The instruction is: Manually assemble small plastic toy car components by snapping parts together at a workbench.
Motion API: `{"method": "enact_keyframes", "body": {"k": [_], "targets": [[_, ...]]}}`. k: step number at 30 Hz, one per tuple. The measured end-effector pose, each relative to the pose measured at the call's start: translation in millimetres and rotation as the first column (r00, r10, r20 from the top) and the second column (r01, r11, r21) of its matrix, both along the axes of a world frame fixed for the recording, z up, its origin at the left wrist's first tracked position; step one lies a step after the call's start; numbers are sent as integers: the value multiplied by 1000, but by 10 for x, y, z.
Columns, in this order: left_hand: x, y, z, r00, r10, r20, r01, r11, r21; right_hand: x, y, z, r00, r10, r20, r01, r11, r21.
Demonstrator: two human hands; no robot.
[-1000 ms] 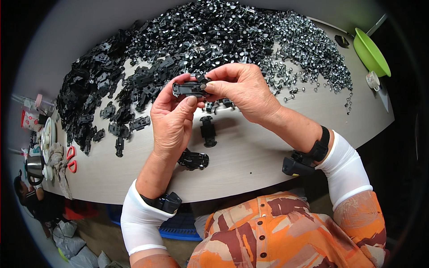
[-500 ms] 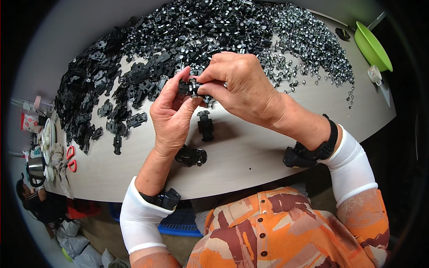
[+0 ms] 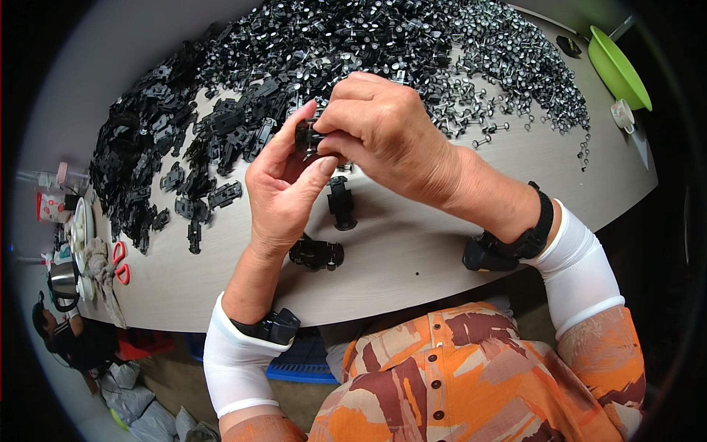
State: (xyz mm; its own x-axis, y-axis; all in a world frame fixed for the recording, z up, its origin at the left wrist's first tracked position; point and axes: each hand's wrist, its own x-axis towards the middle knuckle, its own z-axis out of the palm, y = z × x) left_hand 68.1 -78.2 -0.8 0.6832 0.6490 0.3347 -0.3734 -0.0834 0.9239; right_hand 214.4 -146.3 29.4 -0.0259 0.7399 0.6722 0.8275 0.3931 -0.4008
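Note:
Between my two hands, above the table, is a small black toy car chassis (image 3: 305, 138). The fingers and thumb of my left hand (image 3: 278, 184) grip it from the left. My right hand (image 3: 398, 132) is closed in a pinch at its right end, and its fingertips partly cover the piece; I cannot tell whether they also hold a small part. Below my hands lie two more dark chassis pieces, one standing lengthwise (image 3: 341, 204) and one beside my left wrist (image 3: 317, 254). Behind the hands spreads a heap of small wheel-and-axle sets (image 3: 508, 59).
Loose black chassis (image 3: 140, 147) are heaped at the far left. Red-handled scissors (image 3: 121, 263) and a rag (image 3: 99, 272) lie at the left edge. A green basin (image 3: 618, 70) and a cup (image 3: 622, 116) stand far right. Another person (image 3: 81, 339) is at lower left.
The chassis has turned in my left hand, and my right fingers have moved slightly left over it, covering more of it. The two pieces on the table lie as before.

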Motion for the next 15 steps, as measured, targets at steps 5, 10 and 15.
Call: {"method": "enact_keyframes", "body": {"k": [5,10,15], "targets": [[-65,112,-50,990,-139,33,142,915,-379,65,76,-50,986,130,101,-137,989,63],[-132,210,-41,999,12,-43,-23,962,-271,509,-57,65,999,15,52,-16,1000,20],[-115,316,-143,997,17,-69,-36,957,-289,1104,-552,-17,950,-292,112,313,878,-363]]}}
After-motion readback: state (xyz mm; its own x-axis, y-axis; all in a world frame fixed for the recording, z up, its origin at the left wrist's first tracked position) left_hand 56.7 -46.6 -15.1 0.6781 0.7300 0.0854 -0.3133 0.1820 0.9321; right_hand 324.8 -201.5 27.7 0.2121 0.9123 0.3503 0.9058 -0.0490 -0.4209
